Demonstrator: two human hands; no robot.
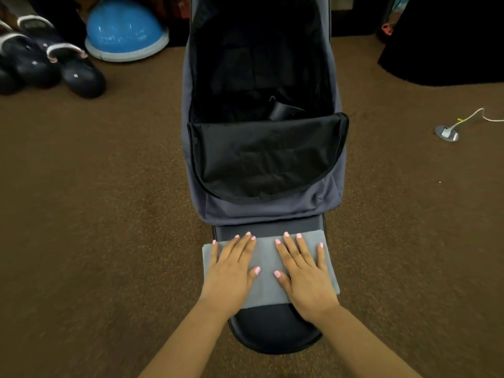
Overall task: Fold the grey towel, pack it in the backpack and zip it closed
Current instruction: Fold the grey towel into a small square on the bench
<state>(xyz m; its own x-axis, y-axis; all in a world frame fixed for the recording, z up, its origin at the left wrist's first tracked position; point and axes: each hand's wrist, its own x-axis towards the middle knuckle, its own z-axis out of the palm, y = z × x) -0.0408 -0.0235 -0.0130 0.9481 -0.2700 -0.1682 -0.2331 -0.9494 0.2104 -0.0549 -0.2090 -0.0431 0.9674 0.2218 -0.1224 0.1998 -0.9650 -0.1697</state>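
I look down at brown carpeted floor (95, 214). On it lie the open backpack (272, 208), dark slippers (68, 69), a blue dome (125, 31), and a round floor outlet (446, 133) with a white cable (474, 114).

We see both of our bare forearms reaching forward from the bottom edge, angled inward toward each other; our left hand (231, 271) lies palm down and flat, its fingers (246, 248) stretched forward and slightly spread, the thumb pointing inward to the right; our right hand (305, 274) mirrors it, palm down, fingers extended and fanned a little, thumb turned inward to the left; the two thumbs sit near each other without touching; neither hand grips anything; both wrists are straight and low; the nails are painted pale pink.
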